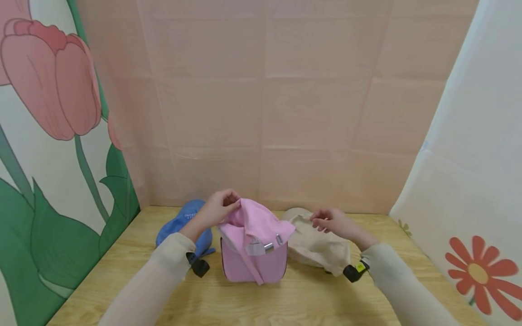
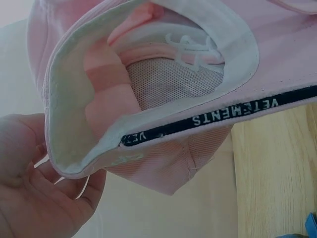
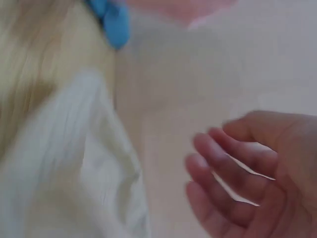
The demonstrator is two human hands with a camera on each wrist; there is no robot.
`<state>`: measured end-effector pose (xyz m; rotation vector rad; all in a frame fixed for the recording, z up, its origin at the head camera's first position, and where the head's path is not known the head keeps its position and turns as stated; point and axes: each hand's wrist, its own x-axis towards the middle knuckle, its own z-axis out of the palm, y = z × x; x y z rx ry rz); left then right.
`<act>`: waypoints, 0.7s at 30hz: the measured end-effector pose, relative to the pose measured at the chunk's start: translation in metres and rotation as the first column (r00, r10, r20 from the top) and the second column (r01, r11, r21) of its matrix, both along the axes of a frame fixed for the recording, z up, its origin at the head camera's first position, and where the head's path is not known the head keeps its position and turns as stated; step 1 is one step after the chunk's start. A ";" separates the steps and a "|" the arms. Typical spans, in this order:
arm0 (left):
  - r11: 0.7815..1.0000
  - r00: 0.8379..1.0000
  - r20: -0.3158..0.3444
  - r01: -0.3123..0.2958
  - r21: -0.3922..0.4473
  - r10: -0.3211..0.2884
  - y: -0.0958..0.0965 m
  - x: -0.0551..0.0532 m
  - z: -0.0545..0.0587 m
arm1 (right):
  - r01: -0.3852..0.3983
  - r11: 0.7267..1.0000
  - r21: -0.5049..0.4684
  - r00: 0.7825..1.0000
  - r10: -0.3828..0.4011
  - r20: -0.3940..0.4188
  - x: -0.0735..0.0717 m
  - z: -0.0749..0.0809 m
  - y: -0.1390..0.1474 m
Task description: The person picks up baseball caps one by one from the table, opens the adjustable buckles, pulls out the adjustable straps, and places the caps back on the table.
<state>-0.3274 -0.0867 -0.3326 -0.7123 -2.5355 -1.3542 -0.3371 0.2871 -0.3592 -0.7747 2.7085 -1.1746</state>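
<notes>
My left hand pinches a pink cap by the edge of its crown, at the middle of the table. The cap's brim points down toward me, and a strap with a metal buckle hangs in front of it. In the left wrist view the crown's inside shows, with dark lettered trim along the brim's edge; part of the left hand is behind the cap. Loosely bent and holding nothing, my right hand hovers over a beige cap, apart from the pink one.
A blue cap lies on the wooden table, left of the pink cap and partly behind my left forearm. A pinkish backdrop rises behind the table. Flower-printed panels stand on both sides.
</notes>
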 end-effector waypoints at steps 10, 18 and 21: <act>0.999 1.000 0.017 0.003 -0.032 -0.002 0.002 0.007 0.005 | 0.267 0.960 0.080 0.956 -0.253 -0.148 -0.031 -0.029 0.029; 0.994 0.994 -0.090 0.045 -0.102 -0.055 0.015 0.012 0.029 | 0.254 0.966 0.041 0.959 -0.247 -0.136 -0.027 -0.033 0.030; 0.991 0.984 -0.175 0.006 -0.132 -0.029 0.022 0.008 0.036 | 0.252 0.967 0.038 0.962 -0.246 -0.116 -0.025 -0.032 0.028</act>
